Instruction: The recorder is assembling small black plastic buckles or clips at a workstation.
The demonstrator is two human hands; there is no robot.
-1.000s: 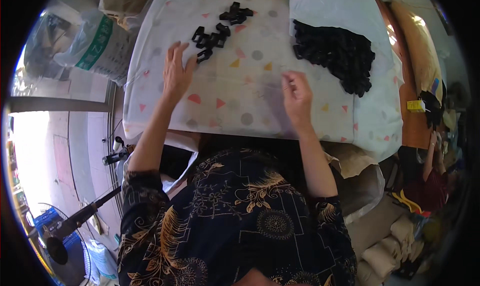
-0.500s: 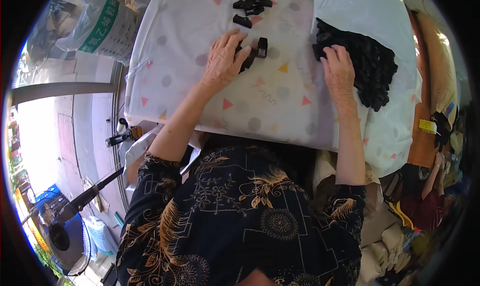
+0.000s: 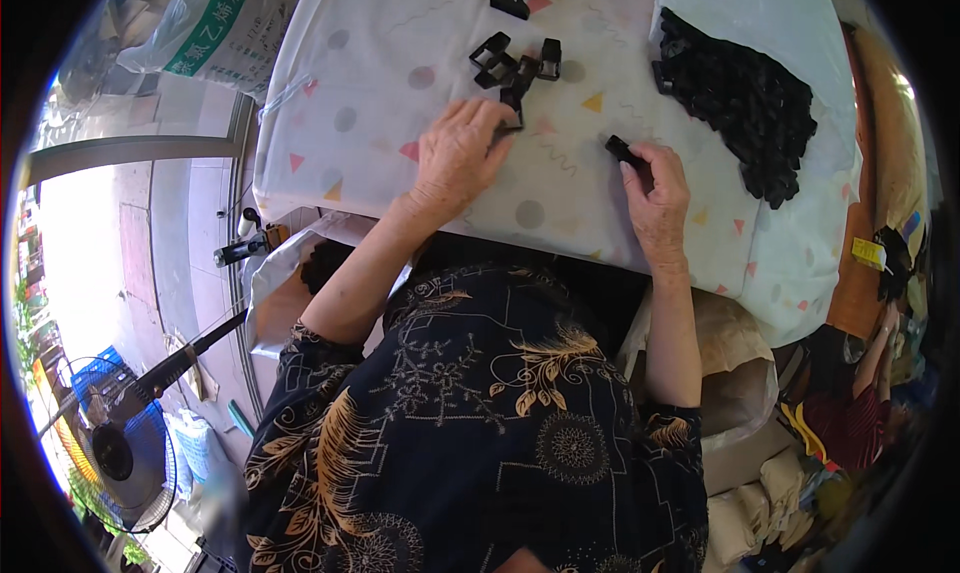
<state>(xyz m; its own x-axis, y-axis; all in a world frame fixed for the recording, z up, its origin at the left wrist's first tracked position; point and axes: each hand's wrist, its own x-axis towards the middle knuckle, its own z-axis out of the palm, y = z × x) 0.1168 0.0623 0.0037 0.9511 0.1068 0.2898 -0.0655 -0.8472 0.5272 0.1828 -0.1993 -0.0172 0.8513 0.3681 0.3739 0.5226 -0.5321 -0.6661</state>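
My right hand (image 3: 658, 195) is closed on a small black plastic piece (image 3: 619, 150), pinched between thumb and fingers just above the patterned tablecloth. My left hand (image 3: 455, 155) curls its fingers round another black piece (image 3: 512, 120), mostly hidden by the fingers. Just beyond the left hand lies a small loose group of black buckle-like pieces (image 3: 492, 53); more of them (image 3: 510, 6) lie farther off at the top edge. To the right, a large heap of the same black pieces (image 3: 745, 103) rests on white plastic sheeting. Their exact kind is too small to tell.
The tablecloth (image 3: 380, 103) covers the table, whose near edge runs just in front of my body. Open bags (image 3: 730, 373) stand below that edge on both sides. A fan (image 3: 118, 448) is at the lower left, and a filled plastic sack (image 3: 215, 33) at the upper left.
My right hand has come away from the heap, leftward and nearer, with one black piece. My left hand sits lower in view; more pieces show beyond it. The whole view has shifted slightly.
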